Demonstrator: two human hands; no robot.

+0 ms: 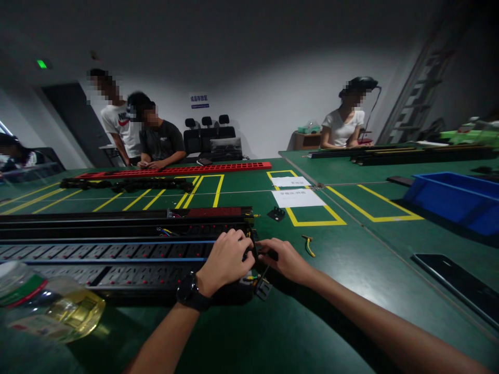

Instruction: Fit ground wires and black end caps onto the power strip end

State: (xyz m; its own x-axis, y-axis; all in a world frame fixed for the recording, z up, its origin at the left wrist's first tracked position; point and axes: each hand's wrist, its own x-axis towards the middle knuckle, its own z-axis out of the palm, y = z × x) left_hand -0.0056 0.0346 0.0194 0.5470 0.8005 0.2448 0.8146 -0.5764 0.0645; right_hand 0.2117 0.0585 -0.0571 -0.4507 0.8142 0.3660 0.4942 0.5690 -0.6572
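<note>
Several long power strips with rows of black sockets and blue edges lie side by side across the left of the table. My left hand, with a black watch on its wrist, rests on the right end of one strip, fingers curled around that end. Just beside it, my right hand is closed at the strip's end, thumb and fingers together by a small dark part I cannot make out. Below the hands, a black end piece sits near a yellow-green wire.
A bottle of yellow liquid lies at the near left. A short yellow-green wire, a black bracket, paper labels, a blue bin and a phone are on the table. Beyond the red rail are other people.
</note>
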